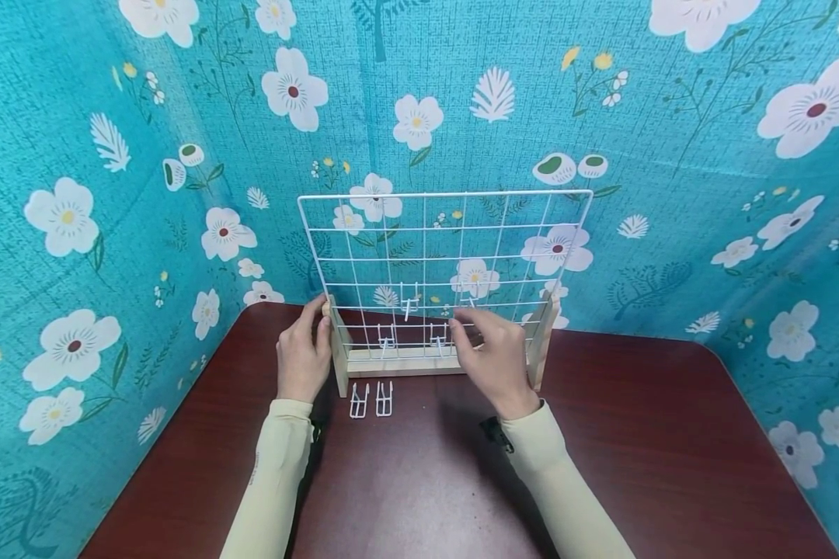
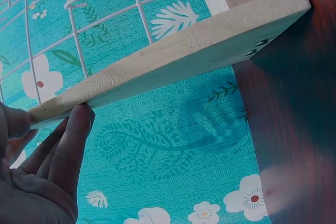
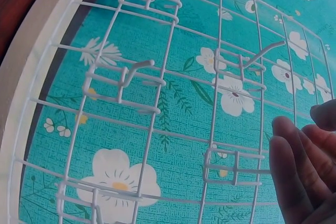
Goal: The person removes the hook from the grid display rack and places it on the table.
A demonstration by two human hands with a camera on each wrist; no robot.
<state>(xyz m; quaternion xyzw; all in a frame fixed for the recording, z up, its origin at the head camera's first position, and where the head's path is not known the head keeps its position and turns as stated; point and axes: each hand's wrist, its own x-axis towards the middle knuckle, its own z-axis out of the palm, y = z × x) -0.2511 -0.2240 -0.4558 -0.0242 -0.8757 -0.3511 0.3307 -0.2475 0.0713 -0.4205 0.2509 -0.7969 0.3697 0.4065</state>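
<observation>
A white wire grid panel (image 1: 391, 258) stands upright in a pale wooden stand. My left hand (image 1: 299, 353) grips the top of its left wooden post (image 2: 173, 45), with thumb and fingers on opposite sides of the wood. Several white wire hooks hang on the grid, among them an upper hook (image 3: 241, 66) and a lower hook (image 3: 235, 169). Close in front of the grid is my right hand (image 1: 492, 349), its fingers loosely bent and nothing visible between them. In the right wrist view, the lower hook's prong runs up to the edge of a finger.
Two loose white wire hooks lie side by side on the dark red-brown table (image 1: 405, 481): a left one (image 1: 359, 401) and a right one (image 1: 384, 400). A turquoise flowered cloth (image 1: 419, 78) hangs behind the table and along its sides.
</observation>
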